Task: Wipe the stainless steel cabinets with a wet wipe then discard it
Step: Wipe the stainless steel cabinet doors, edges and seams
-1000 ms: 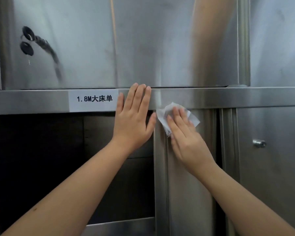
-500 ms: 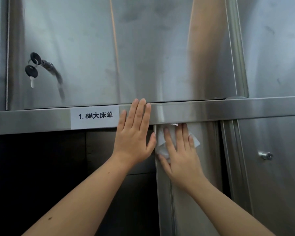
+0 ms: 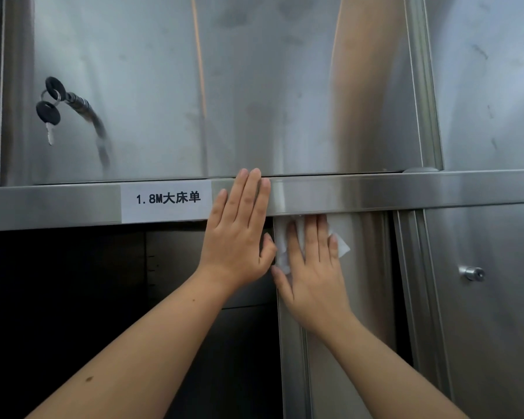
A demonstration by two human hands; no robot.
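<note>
My right hand [image 3: 313,276] lies flat on a white wet wipe [image 3: 341,247], pressing it against the upper end of a stainless steel sliding door [image 3: 366,297], just under the horizontal rail [image 3: 406,192]. The fingertips reach the rail's lower edge. Most of the wipe is hidden under the hand; its corners show at the right and left. My left hand [image 3: 238,234] rests flat with fingers together on the rail and the door's left edge, holding nothing.
A white paper label [image 3: 165,201] is stuck on the rail left of my left hand. Keys [image 3: 50,107] hang in the lock of the upper door [image 3: 224,86]. A dark open compartment [image 3: 73,313] lies lower left. A round lock [image 3: 474,273] sits on the right door.
My right hand slid the wipe up the door from below the rail until its fingertips met the rail's underside. The view tilted upward. My left hand stayed in place.
</note>
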